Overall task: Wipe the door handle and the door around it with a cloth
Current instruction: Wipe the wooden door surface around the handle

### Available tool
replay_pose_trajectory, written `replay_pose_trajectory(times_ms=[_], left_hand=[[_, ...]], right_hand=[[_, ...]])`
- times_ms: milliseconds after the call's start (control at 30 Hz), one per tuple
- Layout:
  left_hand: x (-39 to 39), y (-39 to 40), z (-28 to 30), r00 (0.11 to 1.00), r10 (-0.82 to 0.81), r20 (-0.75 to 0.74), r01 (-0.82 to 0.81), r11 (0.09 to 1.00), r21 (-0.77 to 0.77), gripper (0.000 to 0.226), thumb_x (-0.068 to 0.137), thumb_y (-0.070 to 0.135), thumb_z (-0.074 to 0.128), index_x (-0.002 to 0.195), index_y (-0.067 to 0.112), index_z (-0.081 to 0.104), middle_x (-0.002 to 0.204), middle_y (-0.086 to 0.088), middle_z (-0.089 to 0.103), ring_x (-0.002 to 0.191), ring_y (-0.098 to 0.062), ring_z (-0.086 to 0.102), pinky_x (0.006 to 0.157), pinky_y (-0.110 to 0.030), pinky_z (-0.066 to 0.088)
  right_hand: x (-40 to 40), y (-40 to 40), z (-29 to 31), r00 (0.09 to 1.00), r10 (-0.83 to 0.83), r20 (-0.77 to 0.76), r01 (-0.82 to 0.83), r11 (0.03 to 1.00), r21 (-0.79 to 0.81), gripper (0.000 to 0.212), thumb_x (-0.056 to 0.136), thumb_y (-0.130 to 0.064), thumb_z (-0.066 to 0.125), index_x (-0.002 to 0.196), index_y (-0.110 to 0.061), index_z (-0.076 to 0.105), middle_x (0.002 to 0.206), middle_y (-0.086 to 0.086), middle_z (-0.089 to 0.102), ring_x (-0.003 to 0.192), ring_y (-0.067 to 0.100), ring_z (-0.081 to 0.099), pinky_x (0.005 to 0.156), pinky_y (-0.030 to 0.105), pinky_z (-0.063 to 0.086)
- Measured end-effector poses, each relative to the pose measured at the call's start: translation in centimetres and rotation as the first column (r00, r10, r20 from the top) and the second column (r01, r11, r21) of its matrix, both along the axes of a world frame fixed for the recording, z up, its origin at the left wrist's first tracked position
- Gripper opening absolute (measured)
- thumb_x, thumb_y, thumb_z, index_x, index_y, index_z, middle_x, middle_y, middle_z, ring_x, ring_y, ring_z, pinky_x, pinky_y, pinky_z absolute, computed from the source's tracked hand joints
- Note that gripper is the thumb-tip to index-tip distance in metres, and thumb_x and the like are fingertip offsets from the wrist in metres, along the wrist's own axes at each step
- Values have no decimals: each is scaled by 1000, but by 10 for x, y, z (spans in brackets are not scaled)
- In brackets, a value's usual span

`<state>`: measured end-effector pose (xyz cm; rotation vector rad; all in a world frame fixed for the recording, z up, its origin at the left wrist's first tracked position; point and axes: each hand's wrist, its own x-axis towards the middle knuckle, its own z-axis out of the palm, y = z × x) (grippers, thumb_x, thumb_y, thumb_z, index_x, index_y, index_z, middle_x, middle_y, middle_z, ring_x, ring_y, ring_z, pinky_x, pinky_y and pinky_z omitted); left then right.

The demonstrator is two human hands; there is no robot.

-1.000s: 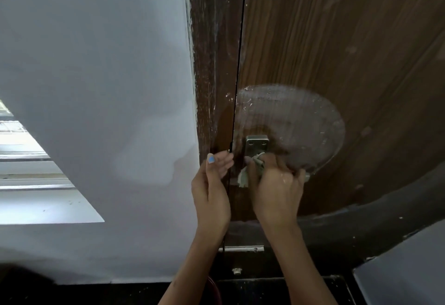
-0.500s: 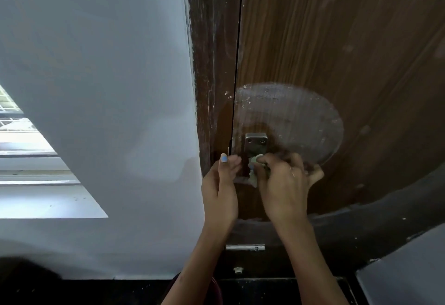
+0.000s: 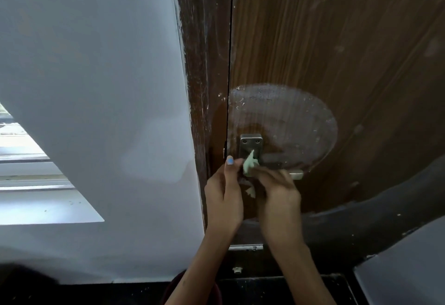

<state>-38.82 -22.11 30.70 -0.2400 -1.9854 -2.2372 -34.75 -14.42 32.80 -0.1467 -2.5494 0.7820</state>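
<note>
A brown wooden door [image 3: 337,40] carries a metal handle plate [image 3: 250,143], and the lever's tip [image 3: 296,174] sticks out to the right of my fingers. A round whitish smear [image 3: 289,117] covers the wood around the plate. My right hand [image 3: 277,194] is shut on a pale green cloth [image 3: 249,164] and presses it against the handle just below the plate; a scrap of cloth hangs under the hand. My left hand [image 3: 224,191] rests against the door's edge beside the handle, fingers curled, thumb touching the cloth.
A dark door frame [image 3: 204,88] runs left of the door, then a white wall [image 3: 96,88]. A window with bars [image 3: 29,172] is at the far left. A small latch [image 3: 245,247] sits low on the door. The floor is dark.
My right hand has shifted along the handle with the cloth, which now sticks up in front of the plate. The lever's tip has come into view. The left hand has stayed by the door's edge.
</note>
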Motion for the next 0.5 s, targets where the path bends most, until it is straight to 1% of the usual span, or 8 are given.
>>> replay_pose_trajectory(times_ms=[67,133,200,267,300,367,433,500], left_hand=[[0,-2,1,1000,-11,0,11,999,-32,38,93,47,32,93,36,69,93,15,73,96,-5,67,86,-22,53],[-1,-3,-1,1000,-16,26,18,998,-65,41,89,53,32,98,35,68,92,17,72,96,-1,66,88,-22,51],[1,-4,-3,999,-23,28,25,996,-88,41,89,54,32,97,34,67,83,11,69,83,-1,65,79,-19,50],[2,-4,-2,1000,-28,8,29,995,-97,39,88,55,34,90,35,67,73,8,65,72,0,62,69,-16,48],[4,-3,-3,1000,-31,-1,31,995,-97,38,89,53,35,89,34,68,74,8,68,74,-1,65,70,-17,51],[4,-5,-3,998,-62,-6,62,994,-89,39,90,49,36,98,30,70,87,9,74,86,-7,69,78,-26,56],[3,-7,-3,994,-105,-10,103,989,-102,39,89,50,38,105,33,69,95,11,74,93,-7,69,82,-30,57],[2,-10,-3,992,-126,-11,123,984,-132,38,88,51,39,108,37,68,96,12,73,95,-7,68,82,-32,57]], right_hand=[[3,16,-1,994,-104,-36,106,994,38,28,72,8,70,97,-3,69,96,13,68,88,23,63,79,22,42],[6,33,0,976,-208,-60,209,978,8,26,72,6,68,97,-3,69,95,14,69,88,25,64,77,26,44],[3,35,-1,966,-258,-30,259,966,21,26,75,4,65,100,-4,67,98,13,68,92,24,61,80,25,42],[-1,23,-4,974,-224,21,224,975,14,29,76,6,65,104,-3,66,105,15,65,98,25,60,85,25,41],[-2,15,-7,981,-192,38,192,981,1,32,74,10,66,104,-1,66,107,17,65,100,27,60,88,27,42],[-1,6,-14,992,-127,-8,127,992,-9,41,66,16,69,104,0,66,108,17,65,101,28,60,90,30,42],[0,9,-16,995,-62,-79,53,993,-108,46,66,21,65,104,-4,67,109,9,64,103,23,58,91,24,40],[2,18,-12,988,-56,-145,32,986,-164,52,65,22,64,99,-16,70,101,-4,64,95,18,62,85,18,43]])
